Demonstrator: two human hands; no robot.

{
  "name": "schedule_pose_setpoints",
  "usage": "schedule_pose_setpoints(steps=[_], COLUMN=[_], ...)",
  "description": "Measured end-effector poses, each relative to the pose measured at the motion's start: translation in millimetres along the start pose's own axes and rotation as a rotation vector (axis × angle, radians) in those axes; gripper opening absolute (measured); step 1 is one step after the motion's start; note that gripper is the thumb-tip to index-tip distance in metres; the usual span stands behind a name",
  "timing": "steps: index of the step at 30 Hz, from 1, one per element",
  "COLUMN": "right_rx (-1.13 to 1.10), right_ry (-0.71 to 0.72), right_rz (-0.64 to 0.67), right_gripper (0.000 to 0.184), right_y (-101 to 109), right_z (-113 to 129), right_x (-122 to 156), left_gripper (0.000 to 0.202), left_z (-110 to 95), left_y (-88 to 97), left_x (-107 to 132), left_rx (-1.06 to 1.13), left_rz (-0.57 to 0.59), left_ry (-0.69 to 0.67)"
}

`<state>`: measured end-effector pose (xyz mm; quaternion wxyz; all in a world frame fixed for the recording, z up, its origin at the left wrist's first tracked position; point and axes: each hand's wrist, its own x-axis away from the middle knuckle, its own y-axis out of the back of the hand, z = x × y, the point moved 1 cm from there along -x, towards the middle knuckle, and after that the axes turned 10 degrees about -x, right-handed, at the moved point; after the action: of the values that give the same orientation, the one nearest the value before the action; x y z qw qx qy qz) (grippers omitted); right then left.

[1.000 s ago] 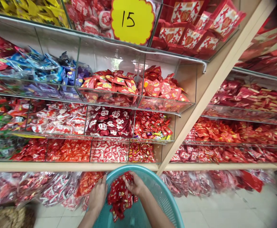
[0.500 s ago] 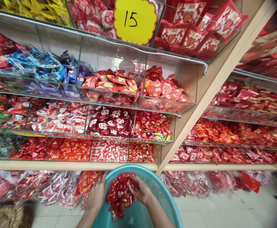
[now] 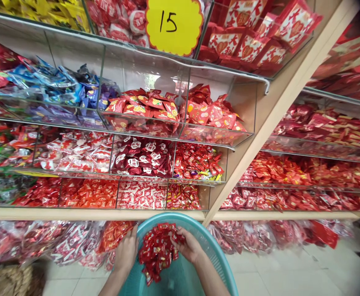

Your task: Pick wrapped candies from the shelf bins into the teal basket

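A teal plastic basket (image 3: pixel 212 255) sits low in front of me. Both hands are inside it, cupped around a heap of small red wrapped candies (image 3: pixel 156 250). My left hand (image 3: pixel 126 251) presses against the heap's left side by the basket's rim, fingers curled. My right hand (image 3: pixel 189 246) grips the heap's right side, fingers closed over the wrappers.
Clear acrylic bins (image 3: pixel 142 123) full of red, blue, purple and green wrapped sweets fill the wooden shelves ahead. A yellow price tag reading 15 (image 3: pixel 173 25) hangs above. Bulk bags of candy (image 3: pixel 59 242) lie under the shelf. A woven basket (image 3: pixel 10 281) is at bottom left.
The candy heap has been gathered slightly higher in the basket. My right hand has shifted a little right and up along it; the left hand has barely moved.
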<state>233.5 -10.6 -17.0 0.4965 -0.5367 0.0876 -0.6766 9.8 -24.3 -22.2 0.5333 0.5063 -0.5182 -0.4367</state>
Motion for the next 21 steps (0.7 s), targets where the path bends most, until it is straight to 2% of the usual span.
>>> schedule_pose_setpoints(steps=[5, 9, 14, 21], right_rx=[-0.016, 0.014, 0.033, 0.133], right_ry=[0.134, 0.227, 0.171, 0.173], right_rz=[-0.016, -0.093, -0.143, -0.131], right_gripper=[0.032, 0.038, 0.033, 0.029], right_y=[4.1, 6.0, 6.4, 1.9], right_z=[-2.5, -4.7, -8.4, -18.1], right_x=[-10.2, -20.5, -29.1, -38.2], left_gripper=[0.051, 0.05, 0.049, 0.048], left_z=[-0.9, 5.3, 12.2, 9.7], left_y=[7.7, 4.5, -1.8, 3.4], left_x=[8.2, 15.5, 17.8, 19.3], left_rx=[0.012, 0.043, 0.061, 0.061], left_rz=[0.035, 0.064, 0.096, 0.082], left_ry=[0.027, 0.037, 0.047, 0.048])
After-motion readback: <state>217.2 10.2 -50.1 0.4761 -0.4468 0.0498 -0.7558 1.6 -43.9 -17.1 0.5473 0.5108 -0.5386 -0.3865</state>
